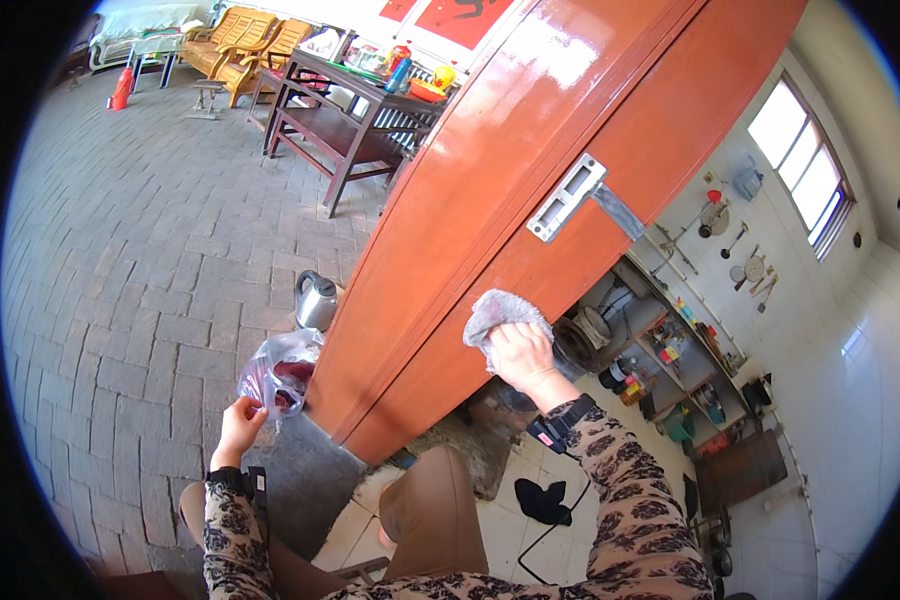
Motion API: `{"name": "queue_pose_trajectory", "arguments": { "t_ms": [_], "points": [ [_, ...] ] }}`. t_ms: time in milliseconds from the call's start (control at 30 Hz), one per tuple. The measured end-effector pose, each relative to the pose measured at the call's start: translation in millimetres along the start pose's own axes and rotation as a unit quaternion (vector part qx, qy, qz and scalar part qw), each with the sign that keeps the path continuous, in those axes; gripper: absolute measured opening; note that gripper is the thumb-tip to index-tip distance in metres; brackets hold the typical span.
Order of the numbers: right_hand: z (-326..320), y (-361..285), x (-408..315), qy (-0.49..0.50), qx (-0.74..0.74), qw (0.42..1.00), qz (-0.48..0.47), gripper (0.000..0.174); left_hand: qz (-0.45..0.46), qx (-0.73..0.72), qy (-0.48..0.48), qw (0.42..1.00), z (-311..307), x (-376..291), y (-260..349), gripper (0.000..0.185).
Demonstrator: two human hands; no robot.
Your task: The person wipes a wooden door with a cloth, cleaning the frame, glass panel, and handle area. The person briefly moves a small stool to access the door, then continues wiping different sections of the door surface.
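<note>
My right hand (521,356) presses a grey cloth (506,309) against the orange-red painted door frame (450,352). The cloth is bunched under my fingers, below a metal strike plate (568,198) set in the frame. A strip of grey tape (619,212) runs from the plate to the frame's edge. Low on the left, my left hand (241,427) has its fingers curled in front of a clear plastic bag (289,360) with dark red contents. Whether those fingers touch the bag cannot be made out. Behind the bag stands a steel electric kettle (316,301).
A dark wooden table (345,135) with items on top stands on the brick floor (142,285). To the right are kitchen shelves (690,375) and wall-hung utensils (754,266). A black cloth item (544,501) lies on the tiles near a black cable (544,536).
</note>
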State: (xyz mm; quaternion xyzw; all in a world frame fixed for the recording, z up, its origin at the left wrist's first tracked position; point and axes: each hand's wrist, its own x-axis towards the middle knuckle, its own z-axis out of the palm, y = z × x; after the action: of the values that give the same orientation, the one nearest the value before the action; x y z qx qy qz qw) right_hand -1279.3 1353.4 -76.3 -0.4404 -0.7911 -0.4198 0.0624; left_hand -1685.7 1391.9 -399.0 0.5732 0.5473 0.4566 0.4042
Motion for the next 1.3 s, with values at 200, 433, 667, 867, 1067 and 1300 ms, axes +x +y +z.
{"name": "queue_pose_trajectory", "arguments": {
  "t_ms": [200,433,667,867,1067,1300],
  "points": [
    [-12.3,21.7,54.7,0.078,-0.047,0.991,0.094,0.016,-0.006,0.0,-0.007,1.0,2.2,0.6,3.6,0.021],
    [17.4,-5.1,35.6,0.005,-0.025,0.997,0.068,0.015,-0.02,-0.006,-0.01,1.0,5.2,2.7,-0.3,0.021],
    [57.0,-54.6,-19.2,-0.074,0.092,0.993,0.001,0.018,-0.007,0.004,-0.007,1.0,-1.2,-0.6,0.4,0.022],
    [27.3,-10.0,23.5,0.025,-0.036,0.997,0.064,0.004,-0.009,0.011,0.003,1.0,-2.3,0.2,5.8,0.022],
    [-66.1,72.8,149.0,0.133,-0.103,0.984,0.06,0.03,-0.004,0.026,-0.008,1.0,7.1,3.0,6.6,0.024],
    [-9.4,11.0,112.0,-0.065,0.023,0.997,0.023,0.022,-0.004,0.012,0.001,1.0,7.5,4.7,5.7,0.023]
  ]
}}
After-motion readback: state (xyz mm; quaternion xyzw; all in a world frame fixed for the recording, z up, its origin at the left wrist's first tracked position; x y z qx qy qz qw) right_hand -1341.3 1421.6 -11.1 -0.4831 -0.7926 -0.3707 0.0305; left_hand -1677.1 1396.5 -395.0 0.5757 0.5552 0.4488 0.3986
